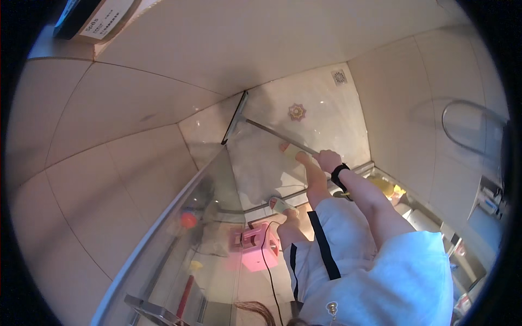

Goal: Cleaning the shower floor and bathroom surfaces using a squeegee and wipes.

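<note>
My right hand (328,161), with a black band (339,173) on the wrist, is closed around the grey handle (281,137) of a floor squeegee. The long squeegee head (235,118) rests on the pale shower floor (265,159). One of its ends is at the foot of the wall; the other is near the end of a glass partition (204,195). A flower-shaped floor decal (297,112) lies to the right of the head, and beyond it is a square drain (339,77) near the corner. My left hand is out of view.
One slippered foot (291,150) is on the shower floor, the other (281,205) by the low sill (299,195). A pink plastic stool (261,248) stands near a black cord (267,261). A metal hose (446,126) hangs at right; a labelled container (104,20) is at upper left.
</note>
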{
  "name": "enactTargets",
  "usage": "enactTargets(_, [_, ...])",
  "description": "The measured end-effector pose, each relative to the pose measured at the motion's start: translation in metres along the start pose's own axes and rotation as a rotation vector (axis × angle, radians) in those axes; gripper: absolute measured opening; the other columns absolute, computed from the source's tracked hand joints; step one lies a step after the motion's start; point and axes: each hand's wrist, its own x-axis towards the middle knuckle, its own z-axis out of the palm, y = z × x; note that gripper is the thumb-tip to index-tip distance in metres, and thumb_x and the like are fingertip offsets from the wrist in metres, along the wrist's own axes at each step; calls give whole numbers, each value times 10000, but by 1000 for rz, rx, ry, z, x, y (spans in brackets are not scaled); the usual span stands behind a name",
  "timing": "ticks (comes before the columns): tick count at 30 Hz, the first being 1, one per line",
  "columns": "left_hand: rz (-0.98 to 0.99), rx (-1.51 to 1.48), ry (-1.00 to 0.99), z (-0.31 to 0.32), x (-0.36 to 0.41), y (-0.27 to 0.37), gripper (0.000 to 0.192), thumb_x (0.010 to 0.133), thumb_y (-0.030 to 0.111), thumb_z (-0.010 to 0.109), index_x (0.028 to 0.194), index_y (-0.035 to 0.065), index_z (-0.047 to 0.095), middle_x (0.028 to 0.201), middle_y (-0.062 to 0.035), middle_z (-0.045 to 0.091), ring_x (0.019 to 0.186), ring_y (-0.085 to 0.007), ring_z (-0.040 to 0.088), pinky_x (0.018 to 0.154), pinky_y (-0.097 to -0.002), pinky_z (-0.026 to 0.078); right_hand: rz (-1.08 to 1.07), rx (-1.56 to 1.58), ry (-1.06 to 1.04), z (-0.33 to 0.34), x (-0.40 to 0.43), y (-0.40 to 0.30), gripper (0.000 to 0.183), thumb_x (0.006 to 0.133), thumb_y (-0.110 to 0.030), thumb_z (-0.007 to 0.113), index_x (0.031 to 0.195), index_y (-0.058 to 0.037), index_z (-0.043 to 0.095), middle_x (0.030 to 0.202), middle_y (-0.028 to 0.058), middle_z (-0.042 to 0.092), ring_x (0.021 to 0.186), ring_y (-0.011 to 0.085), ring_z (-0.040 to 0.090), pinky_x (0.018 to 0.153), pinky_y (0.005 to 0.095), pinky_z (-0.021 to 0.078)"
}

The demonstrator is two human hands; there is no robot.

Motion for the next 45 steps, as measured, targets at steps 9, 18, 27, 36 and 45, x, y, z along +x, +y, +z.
enactTargets(9, [-11, 8, 119, 8, 44, 34, 200, 771, 62, 661, 929, -7, 558, 795, -102, 541, 668, -205, 527, 613, -288, 459, 561, 614, 175, 57, -16, 128, 625, 877, -506, 354, 886, 73, 588, 844, 276, 601, 791, 355, 617, 697, 434, 486])
enactTargets(18, [-156, -193, 307, 34, 43, -33, 244, 744, 109, 702, 906, 28, 539, 831, -96, 533, 740, -189, 520, 675, -300, 446, 714, 812, 93, 77, -58, 113, 574, 891, -456, 325, 1042, 46, 559, 1042, 267, 561, 979, 379, 553, 848, 427, 431])
enactTargets(27, [8, -221, 271, 40, 56, -73, 123, 820, 121, 595, 866, 22, 537, 841, -72, 524, 691, -147, 508, 622, -264, 437, 574, 569, 106, 153, -101, 109, 513, 889, -425, 337, 946, 19, 590, 957, 243, 590, 912, 387, 572, 793, 470, 455])
enactTargets(36, [413, -918, 215, 86, 7, 35, 174, 810, 140, 603, 936, 21, 583, 893, -153, 512, 849, -279, 504, 718, -364, 419, 194, 233, -160, 127, -150, 52, 306, 877, -207, 383, 1039, -26, 570, 939, 209, 605, 853, 353, 603, 729, 428, 493])
enactTargets(45, [335, -832, -956, 310, -93, 89, 185, 747, 102, 564, 923, 42, 560, 876, -144, 540, 861, -292, 536, 741, -385, 429, 307, 546, -213, 131, -168, 57, 455, 897, -369, 369, 926, 30, 585, 749, 231, 605, 721, 335, 619, 644, 438, 478])
